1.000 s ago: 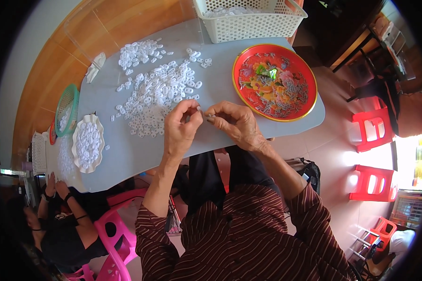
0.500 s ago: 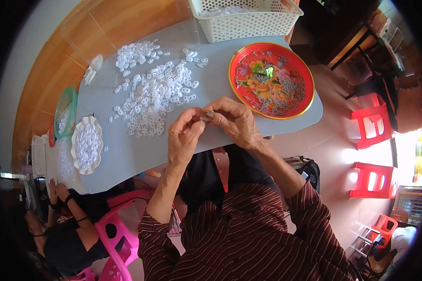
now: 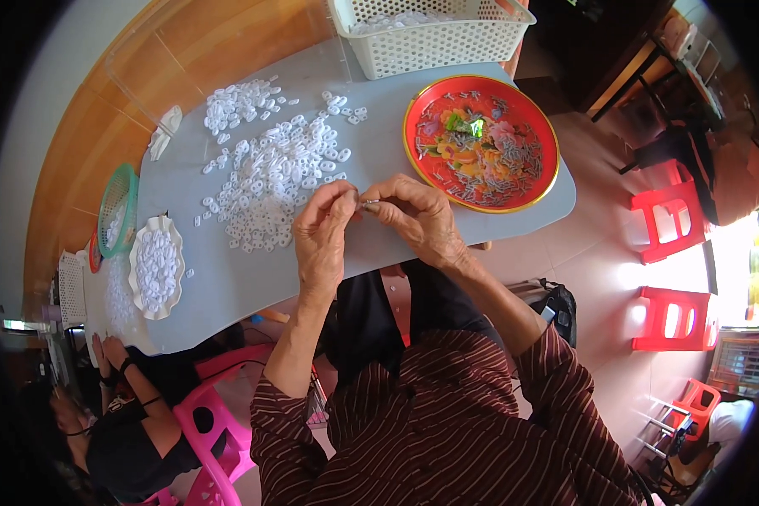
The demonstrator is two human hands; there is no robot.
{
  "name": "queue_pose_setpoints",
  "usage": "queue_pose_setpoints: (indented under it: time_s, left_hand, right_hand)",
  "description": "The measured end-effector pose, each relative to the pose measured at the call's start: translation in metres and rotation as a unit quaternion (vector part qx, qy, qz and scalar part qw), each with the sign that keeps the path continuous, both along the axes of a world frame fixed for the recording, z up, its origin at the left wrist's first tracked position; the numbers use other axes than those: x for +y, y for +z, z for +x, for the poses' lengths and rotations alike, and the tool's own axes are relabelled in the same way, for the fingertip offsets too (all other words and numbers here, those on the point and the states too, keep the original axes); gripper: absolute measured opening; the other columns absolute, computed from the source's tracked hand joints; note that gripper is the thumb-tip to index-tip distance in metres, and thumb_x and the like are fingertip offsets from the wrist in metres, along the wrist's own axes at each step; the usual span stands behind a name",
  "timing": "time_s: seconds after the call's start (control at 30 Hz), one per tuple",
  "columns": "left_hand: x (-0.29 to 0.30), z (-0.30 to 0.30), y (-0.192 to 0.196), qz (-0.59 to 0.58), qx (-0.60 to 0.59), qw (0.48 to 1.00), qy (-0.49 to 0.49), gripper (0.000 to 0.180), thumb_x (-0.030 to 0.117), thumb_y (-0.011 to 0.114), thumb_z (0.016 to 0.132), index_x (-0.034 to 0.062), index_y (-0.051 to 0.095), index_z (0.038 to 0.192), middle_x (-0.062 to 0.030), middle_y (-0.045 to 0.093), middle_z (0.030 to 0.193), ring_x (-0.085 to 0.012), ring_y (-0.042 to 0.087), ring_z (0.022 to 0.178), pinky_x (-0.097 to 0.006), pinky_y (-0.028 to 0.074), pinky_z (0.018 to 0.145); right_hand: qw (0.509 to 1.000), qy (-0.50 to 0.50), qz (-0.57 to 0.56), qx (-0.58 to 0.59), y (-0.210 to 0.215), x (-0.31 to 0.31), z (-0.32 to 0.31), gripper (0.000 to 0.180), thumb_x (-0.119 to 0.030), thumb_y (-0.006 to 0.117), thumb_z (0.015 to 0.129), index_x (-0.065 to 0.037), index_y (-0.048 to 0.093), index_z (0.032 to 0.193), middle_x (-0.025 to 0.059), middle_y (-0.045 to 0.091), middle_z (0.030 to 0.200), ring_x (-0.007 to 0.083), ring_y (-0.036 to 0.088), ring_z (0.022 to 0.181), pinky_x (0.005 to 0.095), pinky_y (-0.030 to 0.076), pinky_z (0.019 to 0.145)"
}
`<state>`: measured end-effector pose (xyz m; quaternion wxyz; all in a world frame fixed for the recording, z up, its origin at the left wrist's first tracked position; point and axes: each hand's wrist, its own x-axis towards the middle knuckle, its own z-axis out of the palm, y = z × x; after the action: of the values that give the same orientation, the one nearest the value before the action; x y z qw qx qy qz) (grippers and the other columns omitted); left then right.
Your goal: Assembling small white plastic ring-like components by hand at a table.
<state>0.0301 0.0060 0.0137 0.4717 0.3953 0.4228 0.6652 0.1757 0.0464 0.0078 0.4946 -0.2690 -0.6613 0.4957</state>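
My left hand (image 3: 322,232) and my right hand (image 3: 417,218) meet over the front edge of a grey table (image 3: 388,143). Together they pinch a tiny part (image 3: 364,202) between their fingertips; its kind is too small to tell. A spread pile of small white plastic pieces (image 3: 270,173) lies just beyond my left hand. To the right of my right hand sits a round red tray (image 3: 541,181) with small metal pins and coloured bits in it.
A white perforated basket (image 3: 430,42) stands at the table's far edge. At the left are a white scalloped plate (image 3: 173,226) of white pieces and a green basket (image 3: 118,207). Another person (image 3: 118,422) sits lower left on a pink chair (image 3: 215,426). Red stools (image 3: 670,253) stand at right.
My hands have stayed pinched together over the table edge, with only slight finger movement. The view has shifted a little.
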Motion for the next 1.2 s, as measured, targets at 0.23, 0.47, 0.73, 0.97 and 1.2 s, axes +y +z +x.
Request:
queue_pose_setpoints:
  time_s: [0.23,0.47,0.73,0.97,1.2]
  left_hand:
    - [0.004,-0.005,-0.003,-0.038,-0.011,0.999,0.010,0.018,0.013,0.061,0.090,-0.0014,0.063,0.100,0.0002,0.059,0.090,-0.0068,0.051,0.080,-0.021,0.042,0.073]
    - [0.008,0.000,0.000,-0.034,-0.007,0.999,0.025,0.015,0.012,0.059,0.090,-0.0008,0.061,0.099,-0.0004,0.058,0.091,-0.0070,0.051,0.083,-0.022,0.042,0.075]
    - [0.006,0.003,0.005,-0.027,0.028,0.999,0.017,0.011,0.008,0.057,0.090,-0.0001,0.059,0.097,0.0010,0.055,0.090,-0.0063,0.049,0.083,-0.021,0.041,0.077]
    - [0.004,0.003,0.010,0.007,0.096,0.995,0.005,0.009,0.008,0.057,0.090,0.0001,0.057,0.095,0.0024,0.053,0.088,-0.0055,0.046,0.082,-0.019,0.039,0.075]
    - [0.005,-0.001,0.006,0.023,0.150,0.988,-0.001,0.009,0.008,0.056,0.091,-0.0003,0.057,0.094,0.0023,0.053,0.086,-0.0053,0.046,0.079,-0.020,0.040,0.072]
  right_hand:
    - [0.995,0.026,-0.089,0.029,0.007,-0.003,0.000,0.013,-0.008,0.064,0.086,0.001,0.066,0.095,0.0033,0.061,0.086,0.0082,0.054,0.072,0.0214,0.047,0.067]
    - [0.990,0.043,-0.131,0.029,0.004,-0.003,0.001,0.019,-0.003,0.061,0.087,0.001,0.057,0.106,0.0023,0.059,0.086,0.0076,0.056,0.076,0.0214,0.048,0.068]
    - [0.986,0.063,-0.146,0.049,0.002,-0.003,0.001,0.026,0.003,0.060,0.086,-0.002,0.045,0.106,0.0036,0.056,0.086,0.0072,0.057,0.078,0.0206,0.048,0.071]
    - [0.988,0.055,-0.141,0.027,0.004,-0.003,0.002,0.026,0.003,0.059,0.086,-0.001,0.044,0.106,0.0039,0.056,0.085,0.0068,0.056,0.077,0.0207,0.048,0.070]
    - [0.991,0.046,-0.127,0.018,0.002,-0.003,0.002,0.028,0.004,0.060,0.085,-0.001,0.043,0.107,0.0033,0.056,0.083,0.0061,0.055,0.074,0.0203,0.048,0.067]
